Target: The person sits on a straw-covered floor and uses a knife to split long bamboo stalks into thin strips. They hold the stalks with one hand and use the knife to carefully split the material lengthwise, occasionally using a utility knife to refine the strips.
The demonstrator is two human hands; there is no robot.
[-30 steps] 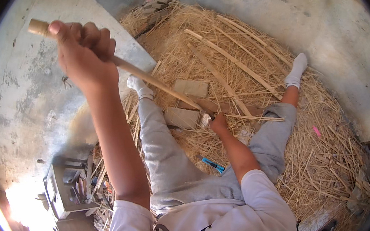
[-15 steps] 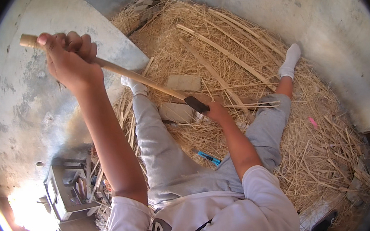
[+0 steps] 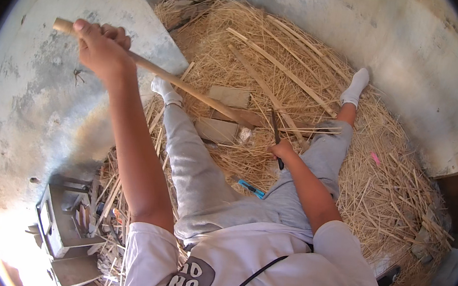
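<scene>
My left hand (image 3: 106, 51) is raised on the left, its fingers wrapped round the upper part of a bamboo pole (image 3: 184, 86). The pole slants down to the right, its lower end by a wooden board (image 3: 258, 119) lying between my legs. In my right hand (image 3: 282, 149), near my right knee, is a dark knife (image 3: 274, 124). Its blade points away from me and stands apart from the pole, while the other end shows below my fist.
Straw and bamboo strips (image 3: 281, 70) cover the floor. Two bricks (image 3: 228, 96) lie by the board. A blue cutter (image 3: 251, 188) rests between my thighs. An open metal case (image 3: 68, 215) stands at lower left. Walls (image 3: 399, 60) rise behind and to the left.
The knife has left the pole and swung so its blade points away from me. My right hand has come a little to the right and nearer. The pole stays in my left hand.
</scene>
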